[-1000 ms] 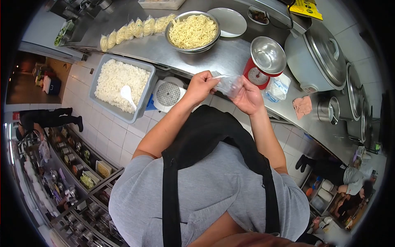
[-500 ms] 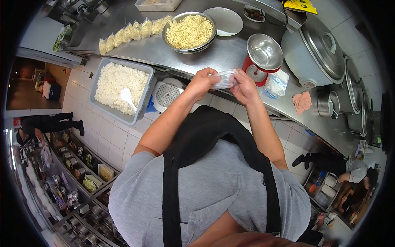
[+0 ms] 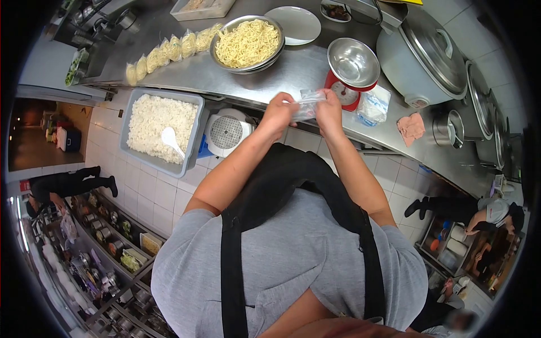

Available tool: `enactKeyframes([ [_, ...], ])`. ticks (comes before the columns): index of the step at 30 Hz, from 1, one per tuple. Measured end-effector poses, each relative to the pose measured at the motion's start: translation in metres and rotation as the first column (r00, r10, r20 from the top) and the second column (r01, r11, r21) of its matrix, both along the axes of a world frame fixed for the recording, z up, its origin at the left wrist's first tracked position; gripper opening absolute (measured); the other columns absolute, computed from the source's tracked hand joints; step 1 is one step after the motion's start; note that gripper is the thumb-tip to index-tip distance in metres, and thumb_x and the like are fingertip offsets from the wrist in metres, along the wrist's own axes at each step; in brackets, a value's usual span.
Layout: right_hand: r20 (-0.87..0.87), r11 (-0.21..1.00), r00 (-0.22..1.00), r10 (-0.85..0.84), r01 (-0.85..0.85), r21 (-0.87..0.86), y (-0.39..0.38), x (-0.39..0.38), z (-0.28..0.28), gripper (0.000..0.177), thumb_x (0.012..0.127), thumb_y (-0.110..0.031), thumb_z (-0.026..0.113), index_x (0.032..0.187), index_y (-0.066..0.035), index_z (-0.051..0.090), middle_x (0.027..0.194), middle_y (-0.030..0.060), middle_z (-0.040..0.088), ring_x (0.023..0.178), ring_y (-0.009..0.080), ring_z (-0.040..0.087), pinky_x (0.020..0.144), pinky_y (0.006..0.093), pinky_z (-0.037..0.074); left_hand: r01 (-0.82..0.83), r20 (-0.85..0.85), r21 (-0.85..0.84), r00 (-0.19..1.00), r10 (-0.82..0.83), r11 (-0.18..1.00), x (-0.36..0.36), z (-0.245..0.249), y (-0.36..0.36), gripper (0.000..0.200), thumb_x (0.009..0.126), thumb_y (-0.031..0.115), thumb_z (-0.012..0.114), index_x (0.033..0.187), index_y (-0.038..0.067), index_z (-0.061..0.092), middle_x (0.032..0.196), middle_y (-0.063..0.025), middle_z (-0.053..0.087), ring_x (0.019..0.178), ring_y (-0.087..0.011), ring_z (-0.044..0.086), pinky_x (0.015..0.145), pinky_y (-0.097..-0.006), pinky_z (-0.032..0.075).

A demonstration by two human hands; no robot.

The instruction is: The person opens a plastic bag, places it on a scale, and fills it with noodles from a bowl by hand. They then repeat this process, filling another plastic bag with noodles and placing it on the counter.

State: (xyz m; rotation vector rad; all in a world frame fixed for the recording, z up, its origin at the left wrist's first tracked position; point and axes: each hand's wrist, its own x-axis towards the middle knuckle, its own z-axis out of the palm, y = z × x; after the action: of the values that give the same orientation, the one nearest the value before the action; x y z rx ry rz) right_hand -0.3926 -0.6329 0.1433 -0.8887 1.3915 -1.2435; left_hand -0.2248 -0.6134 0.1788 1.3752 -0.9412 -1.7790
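Between my two hands is a clear plastic bag (image 3: 307,106), crumpled and stretched sideways in front of the counter edge. My left hand (image 3: 279,115) pinches its left side, fingers closed. On the other side my right hand (image 3: 329,115) grips the bag close to the red kitchen scale (image 3: 345,94). A steel bowl (image 3: 354,63) with nothing visible inside sits on that scale. Beside it lies a pack of plastic bags (image 3: 373,106). Yellow noodles (image 3: 248,44) are heaped in a metal bowl (image 3: 282,52) beyond my left hand.
Bagged noodle portions (image 3: 160,53) line the counter at left, with a white plate (image 3: 298,25) behind. A tub (image 3: 200,121) of rice with a white paddle stands lower left. Right are a pink cloth (image 3: 411,128), a large cooker (image 3: 408,73) and a pot (image 3: 448,128). Other people stand far left and right.
The bag looks more spread out between my hands, and my right hand has turned more upright. The view has shifted slightly, moving the counter items left and up.
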Motion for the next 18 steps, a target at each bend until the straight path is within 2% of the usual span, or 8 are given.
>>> enactKeyframes([
  [2, -0.118, 0.994, 0.988, 0.096, -0.102, -0.046, 0.008, 0.003, -0.032, 0.025, 0.097, 0.002, 0.054, 0.118, 0.001, 0.068, 0.099, 0.0092, 0.071, 0.089, 0.0168, 0.066, 0.078, 0.0339, 0.054, -0.279, 0.096, -0.158, 0.95, 0.296, 0.947, 0.01, -0.053, -0.015, 0.017, 0.103, 0.007, 0.07, 0.117, 0.007, 0.06, 0.098, -0.0062, 0.069, 0.087, -0.0178, 0.07, 0.071, -0.0325, 0.06],
  [4, -0.242, 0.978, 0.956, 0.167, -0.192, -0.082, 0.019, 0.005, -0.037, 0.024, 0.098, 0.003, 0.053, 0.117, 0.002, 0.067, 0.098, 0.0071, 0.07, 0.086, 0.0139, 0.064, 0.075, 0.0311, 0.053, -0.329, 0.116, -0.176, 0.929, 0.351, 0.928, 0.005, -0.053, -0.017, 0.013, 0.11, 0.012, 0.062, 0.121, 0.006, 0.06, 0.102, -0.0073, 0.068, 0.093, -0.0202, 0.071, 0.074, -0.0369, 0.061],
  [6, -0.08, 0.978, 0.975, 0.206, -0.205, 0.021, 0.028, 0.011, -0.016, 0.023, 0.1, 0.001, 0.054, 0.118, 0.002, 0.067, 0.097, 0.0063, 0.069, 0.082, 0.0134, 0.063, 0.073, 0.0309, 0.052, -0.333, -0.194, 0.181, 0.91, 0.365, 0.926, 0.008, -0.032, -0.015, 0.017, 0.115, 0.015, 0.054, 0.126, 0.005, 0.061, 0.11, -0.0106, 0.069, 0.1, -0.0235, 0.072, 0.082, -0.0402, 0.062],
  [7, 0.007, 0.981, 0.983, 0.185, -0.185, 0.067, 0.02, 0.006, -0.031, 0.021, 0.103, -0.002, 0.055, 0.12, -0.001, 0.067, 0.096, 0.0054, 0.069, 0.08, 0.0139, 0.063, 0.069, 0.0319, 0.053, -0.315, -0.213, 0.244, 0.905, 0.368, 0.917, 0.008, -0.019, -0.013, 0.02, 0.114, 0.012, 0.052, 0.129, 0.003, 0.062, 0.115, -0.0119, 0.069, 0.105, -0.0263, 0.072, 0.091, -0.0433, 0.062],
  [8, 0.009, 0.981, 0.983, 0.182, -0.182, 0.07, 0.02, 0.005, -0.025, 0.021, 0.103, -0.002, 0.055, 0.12, -0.001, 0.067, 0.096, 0.0054, 0.069, 0.08, 0.0139, 0.063, 0.069, 0.0319, 0.053, -0.313, -0.21, 0.247, 0.906, 0.366, 0.917, 0.01, -0.016, -0.008, 0.02, 0.114, 0.012, 0.052, 0.129, 0.003, 0.062, 0.115, -0.0119, 0.069, 0.105, -0.0263, 0.072, 0.091, -0.0433, 0.062],
  [11, 0.248, 0.944, 0.965, 0.09, -0.162, 0.287, 0.011, 0.002, -0.005, 0.018, 0.111, -0.009, 0.055, 0.125, -0.006, 0.066, 0.099, 0.0053, 0.071, 0.083, 0.0164, 0.068, 0.067, 0.031, 0.055, -0.13, -0.547, 0.19, 0.809, 0.215, 0.973, 0.012, -0.015, -0.006, 0.016, 0.107, 0.005, 0.058, 0.122, 0.002, 0.062, 0.116, -0.0124, 0.07, 0.108, -0.025, 0.07, 0.096, -0.0447, 0.059],
  [15, 0.363, 0.953, 0.932, 0.014, -0.122, 0.276, 0.01, -0.002, -0.006, 0.024, 0.109, -0.011, 0.055, 0.127, -0.003, 0.068, 0.106, 0.007, 0.072, 0.085, 0.0179, 0.068, 0.07, 0.0314, 0.055, -0.127, -0.487, 0.066, 0.862, 0.143, 0.99, 0.022, -0.021, -0.007, 0.013, 0.101, 0.001, 0.063, 0.113, 0.004, 0.061, 0.11, -0.0102, 0.068, 0.101, -0.0222, 0.069, 0.089, -0.0399, 0.058],
  [18, 0.464, 0.878, 0.855, 0.233, -0.39, 0.277, 0.018, -0.001, 0.001, 0.025, 0.109, -0.013, 0.062, 0.13, -0.003, 0.067, 0.111, 0.0083, 0.072, 0.088, 0.0178, 0.069, 0.069, 0.0329, 0.055, -0.372, -0.222, 0.087, 0.897, 0.382, 0.924, 0.03, -0.034, -0.019, 0.016, 0.096, -0.004, 0.066, 0.106, 0.006, 0.058, 0.102, -0.007, 0.065, 0.09, -0.0194, 0.065, 0.081, -0.0352, 0.055],
])
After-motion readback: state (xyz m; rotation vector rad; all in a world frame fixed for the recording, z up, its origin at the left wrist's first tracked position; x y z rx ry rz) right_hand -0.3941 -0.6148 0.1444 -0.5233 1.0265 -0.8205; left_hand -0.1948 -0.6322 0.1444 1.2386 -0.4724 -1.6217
